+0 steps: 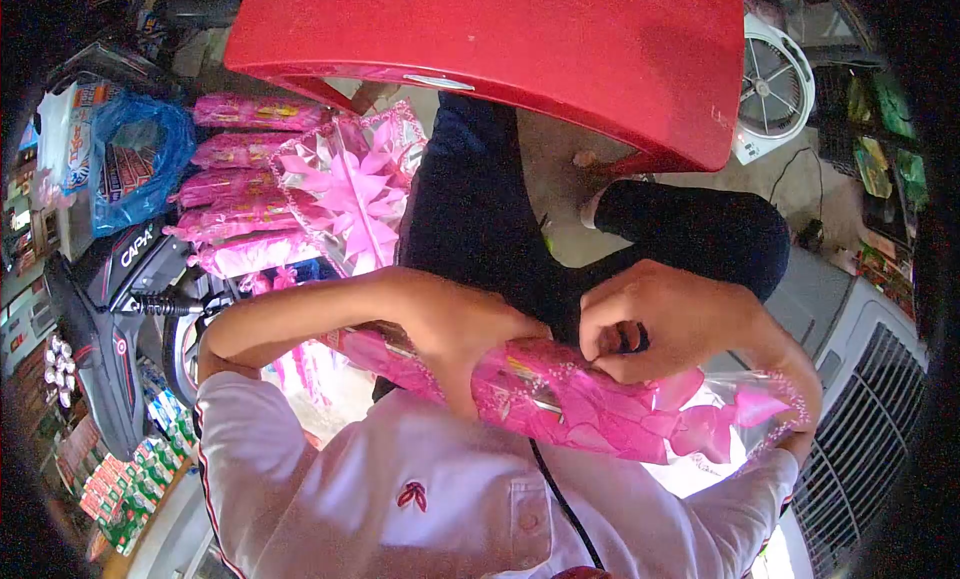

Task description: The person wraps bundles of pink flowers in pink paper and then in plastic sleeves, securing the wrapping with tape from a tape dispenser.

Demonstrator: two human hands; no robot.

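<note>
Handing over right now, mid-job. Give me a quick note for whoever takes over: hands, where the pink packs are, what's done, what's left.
Left hand: closed round the middle of the pink wrapped pack, held over the lap.
Right hand: fingers pinched on the clear wrap at the pack's upper edge.
A ribbon bow sits at the pack's right end.
Done: a stack of similar pink packs lies to the left, with a pink star piece leaning beside it.
Left: the held pack; I cannot tell whether its wrap is closed.
</note>
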